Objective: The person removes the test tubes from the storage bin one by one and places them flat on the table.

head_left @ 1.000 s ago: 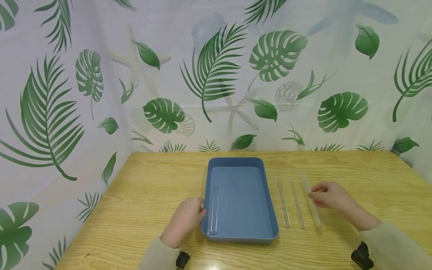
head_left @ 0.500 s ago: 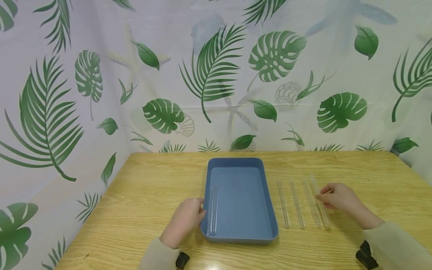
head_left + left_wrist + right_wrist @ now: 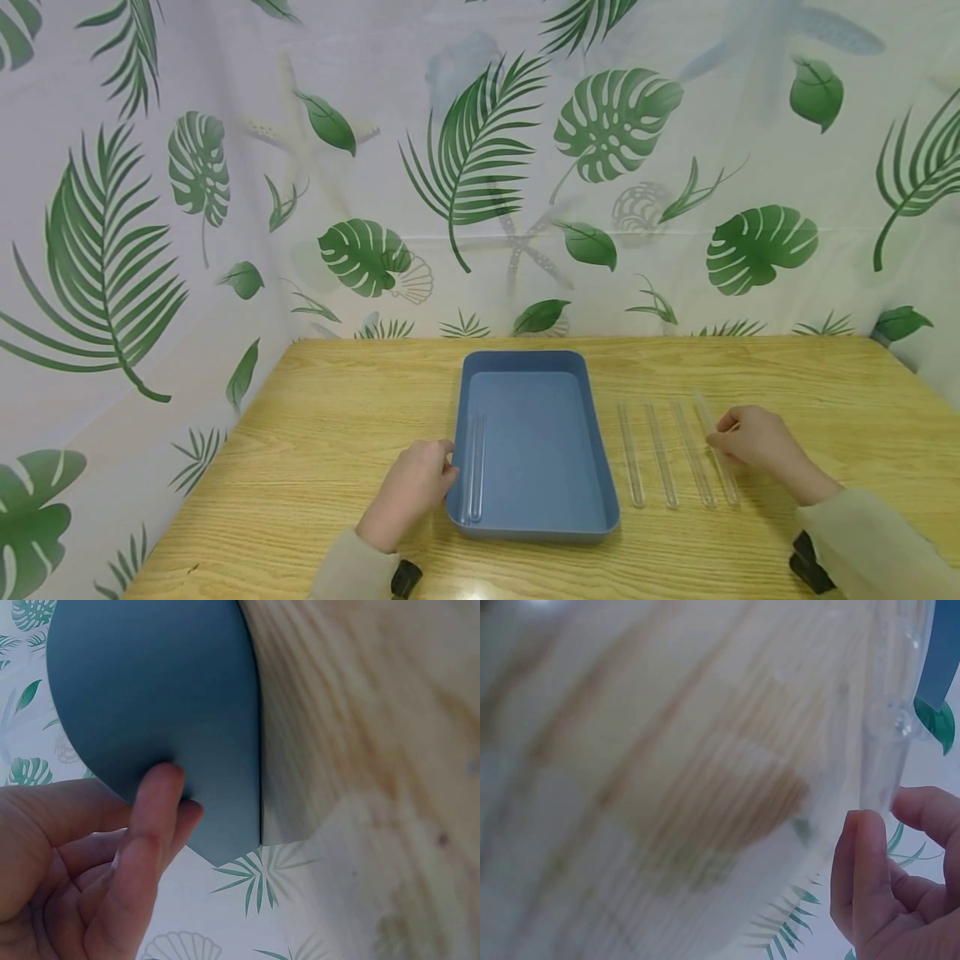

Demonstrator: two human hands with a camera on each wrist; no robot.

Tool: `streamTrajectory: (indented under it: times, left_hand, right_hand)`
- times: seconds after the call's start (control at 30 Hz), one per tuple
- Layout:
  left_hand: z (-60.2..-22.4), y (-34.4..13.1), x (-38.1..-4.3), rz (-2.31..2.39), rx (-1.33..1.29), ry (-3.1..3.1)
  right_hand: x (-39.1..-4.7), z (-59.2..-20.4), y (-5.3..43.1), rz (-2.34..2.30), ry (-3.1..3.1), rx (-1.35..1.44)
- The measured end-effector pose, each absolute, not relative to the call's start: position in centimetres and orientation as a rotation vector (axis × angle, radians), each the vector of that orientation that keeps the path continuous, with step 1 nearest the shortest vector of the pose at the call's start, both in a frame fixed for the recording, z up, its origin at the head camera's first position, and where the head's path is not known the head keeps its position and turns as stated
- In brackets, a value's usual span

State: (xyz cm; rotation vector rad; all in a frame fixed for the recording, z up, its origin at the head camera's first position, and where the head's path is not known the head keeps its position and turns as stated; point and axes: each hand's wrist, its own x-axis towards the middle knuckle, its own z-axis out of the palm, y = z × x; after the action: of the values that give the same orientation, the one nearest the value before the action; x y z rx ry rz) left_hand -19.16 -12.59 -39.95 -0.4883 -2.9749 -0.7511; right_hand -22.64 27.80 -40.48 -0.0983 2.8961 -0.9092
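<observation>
My left hand (image 3: 411,492) pinches the left wall of a blue rectangular tray (image 3: 534,450), thumb at the rim. In the left wrist view its fingertips press the outer wall (image 3: 202,697). Clear test tubes (image 3: 477,467) lie lengthwise inside, along that same wall. Right of the tray, my right hand (image 3: 756,442) pinches a clear test tube (image 3: 726,477) between thumb and fingers, rounded end toward me. It is the rightmost of a row whose other tubes (image 3: 632,454) lie roughly parallel on the table. The right wrist view shows the pinched tube (image 3: 885,765) close up.
All of this sits on a wood-grain table (image 3: 360,400). A white curtain with green leaf prints (image 3: 480,167) hangs behind and on the left. Black straps (image 3: 405,577) show at both wrists under pale sleeves.
My right hand has moved rightward with its test tube, away from the neighbouring tube, which now lies apart in the row. The left hand and tray have stayed put.
</observation>
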Motion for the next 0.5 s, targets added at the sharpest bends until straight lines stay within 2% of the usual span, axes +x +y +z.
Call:
streamTrajectory:
  times: [0.5]
  left_hand:
    - [-39.92,-12.57,-19.08,-0.764,-0.477,-2.992]
  right_hand:
    - [-23.11,-40.99,28.09,-0.797,2.940,-0.171]
